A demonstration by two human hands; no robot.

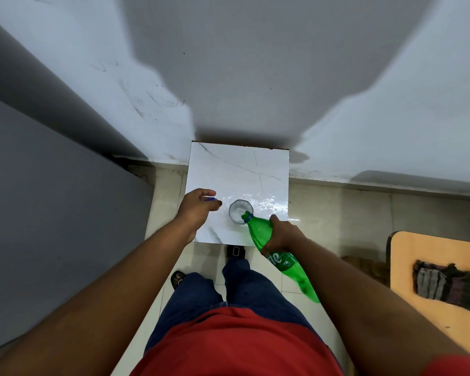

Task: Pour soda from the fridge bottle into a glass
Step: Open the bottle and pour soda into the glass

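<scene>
A green soda bottle [258,232] is tilted steeply, its open mouth with a blue ring resting over the rim of a clear glass [238,208]. My right hand [281,234] grips the bottle around its upper body. The glass stands upright on a small white marble-patterned table [242,169]. My left hand [198,210] hovers over the table just left of the glass, pinching the blue bottle cap [210,198] between its fingers. The liquid level in the glass is hard to make out.
The small table stands against a white wall. A grey fridge side [52,213] fills the left. An orange-topped table [445,267] with a folded dark cloth [448,286] is at the right. My legs and sandals stand on the tiled floor below.
</scene>
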